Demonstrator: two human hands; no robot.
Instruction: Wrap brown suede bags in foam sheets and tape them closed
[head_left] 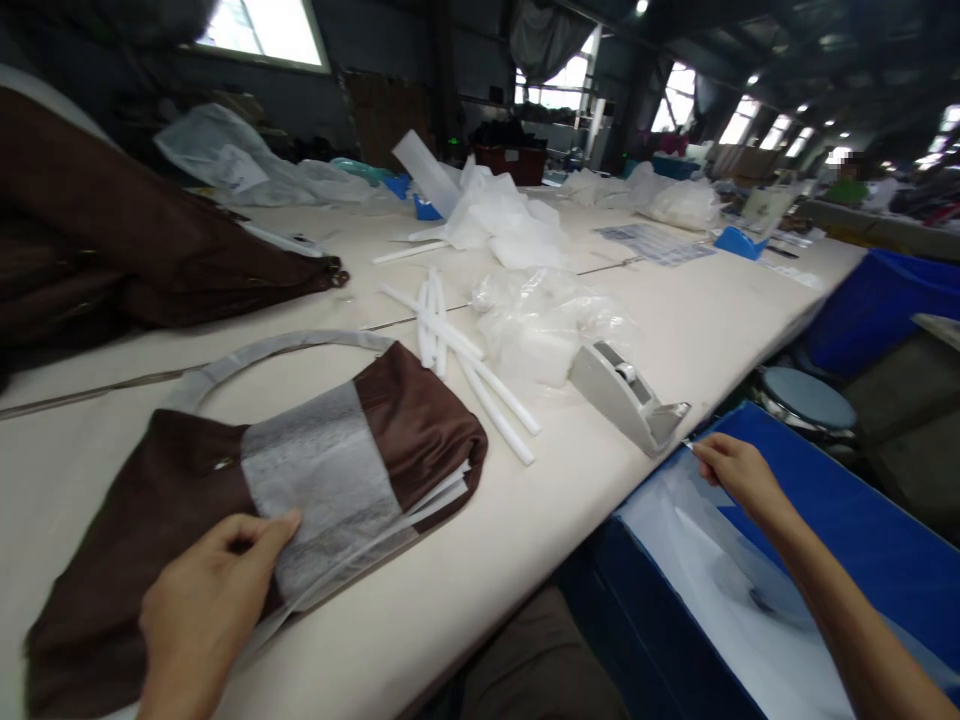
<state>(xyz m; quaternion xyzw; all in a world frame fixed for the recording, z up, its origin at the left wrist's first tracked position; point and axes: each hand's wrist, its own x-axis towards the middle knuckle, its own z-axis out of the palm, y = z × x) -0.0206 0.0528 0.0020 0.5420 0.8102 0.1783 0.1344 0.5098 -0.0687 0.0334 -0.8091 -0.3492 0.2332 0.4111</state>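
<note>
A brown leather handbag [420,425] lies on the table before me, its handle [289,345] covered in pale wrapping. A translucent wrapping sheet [322,460] goes around the bag's middle. My left hand [214,590] is closed at the sheet's near part, thumb pressed on it; its other fingertips are hidden. Over by the table edge stands a grey tape dispenser [619,395]. My right hand [739,475] is beside its cutting end, thumb and forefinger pinching a small piece of clear tape [688,444].
White foam sticks [487,385] and a crumpled clear plastic bag [540,320] lie beyond the handbag. More brown bags [112,240] are piled at left. White wrapping sheets [502,215] sit farther back. Below the right table edge is a blue bin [825,500] with a translucent sheet in it.
</note>
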